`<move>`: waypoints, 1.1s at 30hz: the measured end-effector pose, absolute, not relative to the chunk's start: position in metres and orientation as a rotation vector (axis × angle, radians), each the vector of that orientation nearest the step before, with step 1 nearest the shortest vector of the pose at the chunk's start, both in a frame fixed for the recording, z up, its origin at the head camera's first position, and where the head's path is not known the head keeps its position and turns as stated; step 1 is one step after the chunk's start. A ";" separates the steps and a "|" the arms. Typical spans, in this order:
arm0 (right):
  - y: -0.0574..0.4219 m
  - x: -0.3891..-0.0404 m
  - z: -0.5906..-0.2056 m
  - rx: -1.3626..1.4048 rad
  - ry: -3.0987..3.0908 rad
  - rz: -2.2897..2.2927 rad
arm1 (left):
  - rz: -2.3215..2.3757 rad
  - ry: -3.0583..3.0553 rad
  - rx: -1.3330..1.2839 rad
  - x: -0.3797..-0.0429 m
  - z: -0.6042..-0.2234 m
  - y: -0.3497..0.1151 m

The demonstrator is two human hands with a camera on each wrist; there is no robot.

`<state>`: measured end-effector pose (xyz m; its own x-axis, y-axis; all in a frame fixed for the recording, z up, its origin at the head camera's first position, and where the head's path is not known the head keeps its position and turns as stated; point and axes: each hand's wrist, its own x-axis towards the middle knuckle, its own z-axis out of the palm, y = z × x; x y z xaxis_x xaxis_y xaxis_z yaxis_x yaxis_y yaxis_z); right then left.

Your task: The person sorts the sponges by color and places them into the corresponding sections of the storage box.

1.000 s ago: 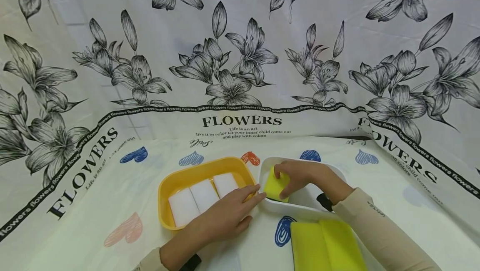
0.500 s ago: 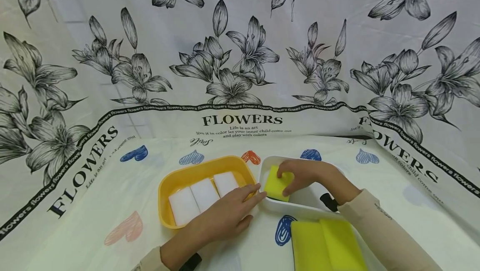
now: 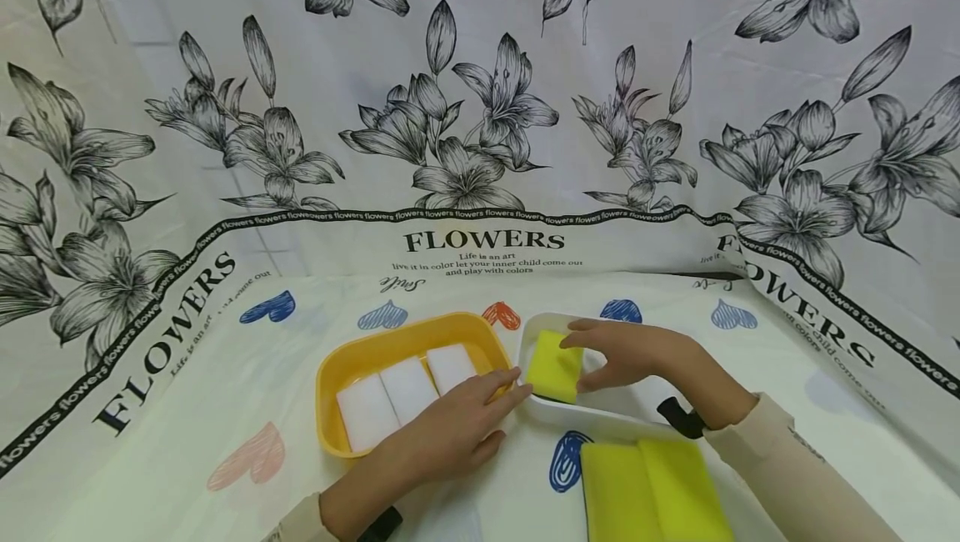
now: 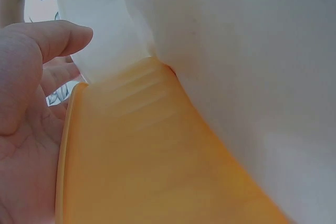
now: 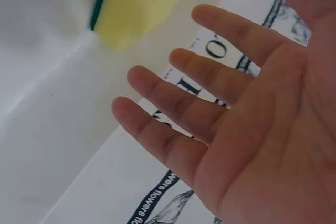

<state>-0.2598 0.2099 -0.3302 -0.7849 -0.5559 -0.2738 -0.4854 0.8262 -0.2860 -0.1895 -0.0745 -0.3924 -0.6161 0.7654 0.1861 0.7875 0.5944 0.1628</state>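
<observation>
A yellow sponge (image 3: 551, 365) with a dark green scouring side (image 5: 101, 1) lies at the left end of the white plastic bin (image 3: 600, 419). Just to its right, my right hand (image 3: 633, 352) hovers over the bin. In the right wrist view its fingers are spread apart with nothing between them. My left hand (image 3: 459, 421) lies across the near right corner of the yellow-orange bin (image 3: 327, 409), fingers extended towards the white bin's rim. From the left wrist, that hand (image 4: 31, 108) shows beside the orange bin wall (image 4: 131, 156). Several white sponges (image 3: 367, 413) sit in the orange bin.
Two more yellow sponges (image 3: 617, 492) lie side by side on the cloth in front of the white bin. The two bins stand close together. A white cloth with printed hearts (image 3: 251, 459) covers the table, and a flower-printed curtain (image 3: 465, 108) hangs behind.
My right hand has let go of the yellow sponge and drawn back to the right, its fingers opening. The sponge stays in the white bin. My left hand has not moved.
</observation>
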 end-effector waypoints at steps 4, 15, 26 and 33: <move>0.211 -0.245 -0.322 -0.906 2.740 -0.259 | -0.344 -2.725 -1.325 -0.190 -0.392 -0.073; 0.195 -0.192 -0.305 -1.283 2.857 -0.159 | -0.345 -2.698 -1.330 -0.191 -0.392 -0.073; 0.189 -0.156 -0.306 -1.265 2.780 -0.171 | -0.328 -2.657 -1.347 -0.191 -0.395 -0.074; 0.196 -0.147 -0.314 -1.246 2.751 -0.205 | -0.349 -2.713 -1.336 -0.191 -0.393 -0.073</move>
<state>-0.1469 0.1958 -0.3143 -0.6559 -0.7533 -0.0483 -0.7379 0.6533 -0.1697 -0.1908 -0.0732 -0.3934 -0.6112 0.7691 0.1870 0.7913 0.5897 0.1614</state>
